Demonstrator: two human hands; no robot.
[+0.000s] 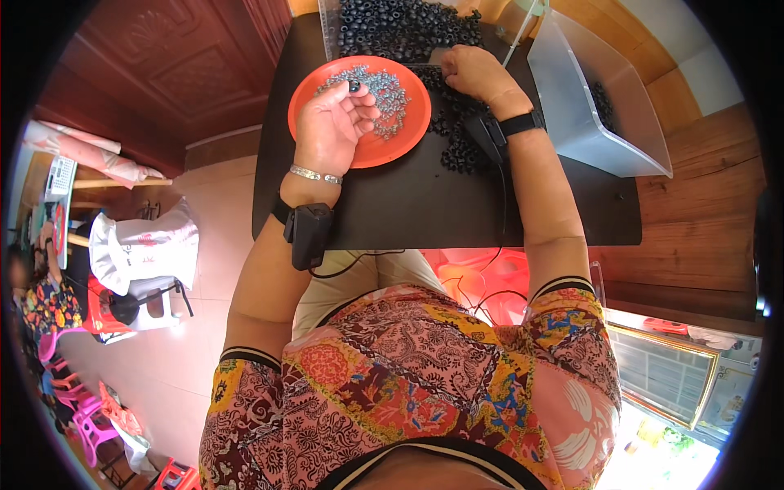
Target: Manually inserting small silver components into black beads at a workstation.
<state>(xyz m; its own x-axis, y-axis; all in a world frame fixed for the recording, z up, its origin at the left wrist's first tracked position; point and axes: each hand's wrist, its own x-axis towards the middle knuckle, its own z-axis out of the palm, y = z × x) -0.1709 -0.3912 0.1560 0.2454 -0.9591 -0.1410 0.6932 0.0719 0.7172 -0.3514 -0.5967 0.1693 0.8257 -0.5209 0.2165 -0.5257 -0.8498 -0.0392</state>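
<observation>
My left hand (333, 122) is palm up over a round orange-red plate (416, 135). Its thumb and forefinger pinch a small black round part (354, 86), while the other fingers curl loosely. Many small silvery metal pieces (390, 94), which look like screws, lie heaped on the plate. To the right, my right hand (478, 75) is bent over the dark table beside a pile of small black parts (461, 135). Its fingertips are drawn together at the edge of a clear bin; whatever is between them is hidden.
A clear bin (330, 28) of larger black round parts stands at the far edge. On the right, a translucent tub (604, 147) holds more black pieces. The dark table (392, 208) ends close to my lap. A white sack (151, 245) and pink stools (94, 433) are at the left.
</observation>
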